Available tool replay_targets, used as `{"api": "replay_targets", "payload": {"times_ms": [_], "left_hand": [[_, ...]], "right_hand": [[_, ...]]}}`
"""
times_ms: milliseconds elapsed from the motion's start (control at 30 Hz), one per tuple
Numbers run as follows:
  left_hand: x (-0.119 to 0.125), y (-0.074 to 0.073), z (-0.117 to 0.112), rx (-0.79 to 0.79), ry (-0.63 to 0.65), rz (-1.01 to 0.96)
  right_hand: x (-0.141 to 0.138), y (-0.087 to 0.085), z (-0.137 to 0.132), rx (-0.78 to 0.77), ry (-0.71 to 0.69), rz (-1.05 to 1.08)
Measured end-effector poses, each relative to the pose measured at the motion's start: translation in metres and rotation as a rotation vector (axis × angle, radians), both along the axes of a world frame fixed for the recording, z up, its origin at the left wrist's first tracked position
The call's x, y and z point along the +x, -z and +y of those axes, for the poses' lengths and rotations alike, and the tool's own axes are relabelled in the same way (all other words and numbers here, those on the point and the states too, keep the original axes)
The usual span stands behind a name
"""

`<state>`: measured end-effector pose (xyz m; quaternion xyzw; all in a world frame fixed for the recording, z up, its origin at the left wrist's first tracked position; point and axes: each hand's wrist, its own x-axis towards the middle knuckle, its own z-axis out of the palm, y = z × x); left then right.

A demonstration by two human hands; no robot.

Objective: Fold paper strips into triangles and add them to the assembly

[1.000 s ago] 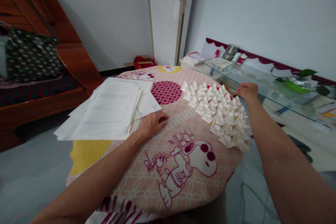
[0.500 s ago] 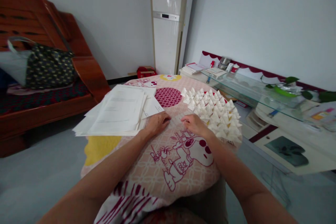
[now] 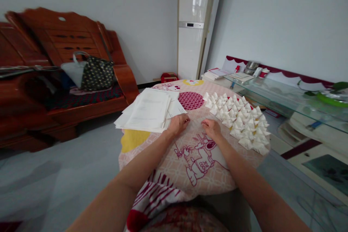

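Observation:
My left hand point(image 3: 178, 124) rests at the middle of the cloth-covered table, beside the right edge of a stack of white paper sheets point(image 3: 148, 110). Its fingers are curled in. Across a small gap, my right hand point(image 3: 212, 128) has its thumb and fingertips drawn together in a pinch, facing the left. Whether either hand grips anything is too small or hidden to tell. To the right of my right hand stand many folded white paper pieces point(image 3: 239, 119) with pointed tops, set close together. The tablecloth point(image 3: 174, 163) is pink with cartoon figures.
A wooden sofa point(image 3: 78, 40) holding a patterned bag point(image 3: 98, 74) is at the left. Along the right wall runs a glass-topped cabinet point(image 3: 285, 90) with papers, tins and a green dish point(image 3: 330, 99). A tall white air conditioner point(image 3: 190, 50) stands in the corner.
The view has swung to the left, so the table and room sit further right. Both hands stay near the table's middle with fingers curled; the paper stack and folded pieces look unchanged.

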<state>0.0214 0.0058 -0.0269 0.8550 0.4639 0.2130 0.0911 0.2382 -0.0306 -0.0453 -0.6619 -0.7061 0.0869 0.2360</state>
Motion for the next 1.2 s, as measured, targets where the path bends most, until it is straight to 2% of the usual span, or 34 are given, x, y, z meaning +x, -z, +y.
{"api": "replay_targets", "payload": {"times_ms": [133, 233, 367, 467, 567, 667, 733, 833, 967, 1067, 1200], "left_hand": [[-0.014, -0.005, 0.006, 0.117, -0.21, 0.01], [-0.023, -0.007, 0.011, 0.137, -0.334, 0.116], [-0.027, -0.009, 0.014, 0.092, -0.397, 0.212], [-0.021, -0.009, 0.011, 0.09, -0.308, 0.155], [-0.011, -0.008, 0.005, 0.034, -0.091, 0.046], [-0.002, -0.006, -0.002, -0.052, 0.132, -0.077], [0.0, -0.005, -0.005, -0.103, 0.21, -0.157], [-0.003, -0.004, -0.005, -0.158, 0.243, -0.238], [-0.013, -0.006, 0.002, -0.17, 0.2, -0.31], [-0.018, -0.006, 0.006, -0.215, 0.154, -0.404], [-0.018, -0.004, 0.008, -0.395, 0.195, -0.564]], "right_hand": [[0.001, 0.004, 0.002, 0.021, -0.012, 0.017], [0.001, 0.006, 0.004, 0.04, -0.009, 0.021], [0.001, 0.006, 0.003, 0.035, -0.004, 0.043], [0.001, 0.006, 0.0, 0.046, 0.006, 0.107], [0.001, 0.005, -0.004, 0.111, -0.017, 0.204], [0.002, 0.004, -0.005, 0.183, -0.122, 0.273], [0.003, 0.005, -0.005, 0.223, -0.198, 0.287], [0.004, 0.006, -0.002, 0.262, -0.233, 0.319], [0.006, 0.005, -0.003, 0.247, -0.169, 0.422], [0.007, 0.001, -0.006, 0.16, -0.098, 0.522], [0.009, -0.004, -0.01, 0.025, -0.044, 0.659]]}}
